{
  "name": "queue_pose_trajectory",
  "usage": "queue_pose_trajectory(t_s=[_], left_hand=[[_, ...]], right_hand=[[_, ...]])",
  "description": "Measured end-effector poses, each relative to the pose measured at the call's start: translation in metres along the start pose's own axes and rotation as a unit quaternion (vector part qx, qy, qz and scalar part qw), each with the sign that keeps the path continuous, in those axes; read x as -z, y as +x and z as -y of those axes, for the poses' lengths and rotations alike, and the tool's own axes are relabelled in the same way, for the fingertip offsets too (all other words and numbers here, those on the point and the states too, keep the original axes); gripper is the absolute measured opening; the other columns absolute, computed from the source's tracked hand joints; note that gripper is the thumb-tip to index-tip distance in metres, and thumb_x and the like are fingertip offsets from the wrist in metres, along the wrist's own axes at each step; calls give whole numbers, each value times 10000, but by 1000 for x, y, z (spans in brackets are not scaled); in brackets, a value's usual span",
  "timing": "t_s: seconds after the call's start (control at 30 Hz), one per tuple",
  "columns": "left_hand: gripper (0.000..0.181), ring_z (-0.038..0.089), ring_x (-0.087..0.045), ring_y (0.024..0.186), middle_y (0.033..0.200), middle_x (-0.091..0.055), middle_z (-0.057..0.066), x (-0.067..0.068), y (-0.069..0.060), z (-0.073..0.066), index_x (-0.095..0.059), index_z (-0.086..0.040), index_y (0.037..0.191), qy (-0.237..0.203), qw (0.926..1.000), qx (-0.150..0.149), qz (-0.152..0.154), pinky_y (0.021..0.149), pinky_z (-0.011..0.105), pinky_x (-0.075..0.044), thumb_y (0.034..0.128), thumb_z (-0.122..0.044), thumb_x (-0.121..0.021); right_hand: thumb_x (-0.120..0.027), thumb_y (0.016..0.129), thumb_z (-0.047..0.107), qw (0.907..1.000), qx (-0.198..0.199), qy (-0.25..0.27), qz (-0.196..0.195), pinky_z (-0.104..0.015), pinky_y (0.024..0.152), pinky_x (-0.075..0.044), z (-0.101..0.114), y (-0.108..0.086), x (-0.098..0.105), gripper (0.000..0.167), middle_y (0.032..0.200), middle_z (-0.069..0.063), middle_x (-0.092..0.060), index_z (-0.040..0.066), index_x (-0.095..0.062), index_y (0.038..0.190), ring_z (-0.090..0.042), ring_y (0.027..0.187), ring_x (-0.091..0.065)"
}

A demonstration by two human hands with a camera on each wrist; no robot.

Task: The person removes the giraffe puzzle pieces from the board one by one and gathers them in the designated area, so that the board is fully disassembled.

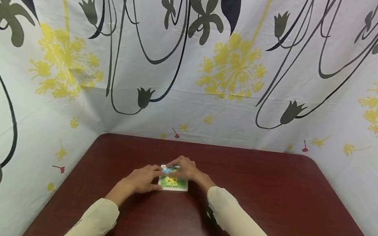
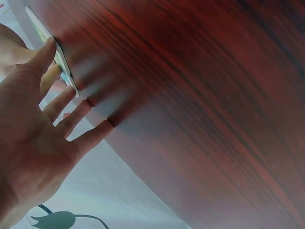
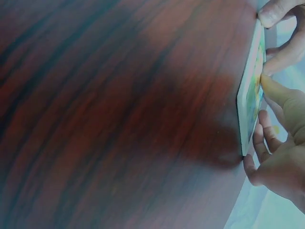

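Observation:
A small flat board [image 1: 175, 184] with a white edge lies on the table, its face printed with a yellow giraffe-like figure on green and blue. At its left side is my left hand [image 1: 142, 178], thumb by the near corner and index finger reaching over the face. The left wrist view shows that hand [image 2: 33, 129] with fingers spread and mostly straight along the board's edge. My right hand [image 1: 186, 169] covers the upper right part. In the right wrist view its thumb [image 3: 274, 88] touches the face, while the other fingers rest loosely by the far end. Part of the picture is hidden.
The dark red wood-grain table [image 1: 257, 178] has rounded far corners. A white cloth [image 1: 181, 71] printed with flowers and vines hangs behind it and along both sides. A small dark patch [image 1: 211, 215] shows beside the right sleeve.

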State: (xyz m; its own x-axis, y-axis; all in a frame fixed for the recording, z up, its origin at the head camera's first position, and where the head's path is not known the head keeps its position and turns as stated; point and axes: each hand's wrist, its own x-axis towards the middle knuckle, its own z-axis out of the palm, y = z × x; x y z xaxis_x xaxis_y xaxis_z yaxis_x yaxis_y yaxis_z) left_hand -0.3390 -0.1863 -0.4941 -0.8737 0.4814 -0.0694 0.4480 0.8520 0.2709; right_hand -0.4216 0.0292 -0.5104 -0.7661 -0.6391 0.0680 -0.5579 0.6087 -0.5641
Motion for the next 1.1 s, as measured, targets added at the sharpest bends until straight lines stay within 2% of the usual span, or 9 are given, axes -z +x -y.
queue_pose_trajectory(t_s=[0.23,0.43,0.6,0.8,0.9,1.1], left_hand=[[532,362,-440,1432,1558,-480,73,-5,-1,3,-585,-240,1480,23,10000,-58,-51,1010,660,-452,999,-441,-689],[514,367,-427,1444,1561,-478,73,-6,-2,3,-592,-233,1464,-37,9999,-104,-113,1008,668,-447,1002,-439,-685],[469,357,-431,1441,1554,-485,62,-4,-3,3,-612,-230,1423,-86,9998,-102,-147,1008,665,-448,1005,-429,-685],[447,359,-437,1435,1550,-490,72,-3,-2,2,-625,-223,1404,-137,9997,-81,-182,1020,667,-439,1002,-408,-696],[452,360,-433,1439,1556,-485,78,-5,-1,3,-623,-224,1409,-139,9997,-63,-168,1024,668,-436,1003,-410,-695],[448,363,-434,1437,1556,-487,79,-6,-1,4,-624,-226,1405,-190,9996,-106,-197,1016,670,-438,1003,-410,-694]], right_hand=[[-783,953,208,9979,-486,224,360,-558,999,-347,2,3,4,270,1276,-44,-717,138,-762,1212,-263,1194,-634],[-792,947,213,9958,-698,405,425,-558,1024,-328,5,4,6,266,1267,-29,-712,153,-758,1204,-261,1186,-623],[-774,961,221,9975,-537,343,301,-560,1012,-336,1,4,4,252,1256,-23,-718,145,-759,1200,-253,1177,-629],[-647,1023,129,9986,-299,421,132,-639,1037,-300,-4,3,1,219,1301,-79,-699,118,-759,1211,-352,1233,-604],[-640,1007,73,9982,-286,535,29,-664,1037,-282,-3,1,1,223,1296,-96,-702,121,-770,1182,-390,1246,-598],[-648,996,48,9978,-272,578,-156,-661,1049,-277,-4,1,-1,219,1257,-79,-718,126,-777,1154,-372,1238,-609]])
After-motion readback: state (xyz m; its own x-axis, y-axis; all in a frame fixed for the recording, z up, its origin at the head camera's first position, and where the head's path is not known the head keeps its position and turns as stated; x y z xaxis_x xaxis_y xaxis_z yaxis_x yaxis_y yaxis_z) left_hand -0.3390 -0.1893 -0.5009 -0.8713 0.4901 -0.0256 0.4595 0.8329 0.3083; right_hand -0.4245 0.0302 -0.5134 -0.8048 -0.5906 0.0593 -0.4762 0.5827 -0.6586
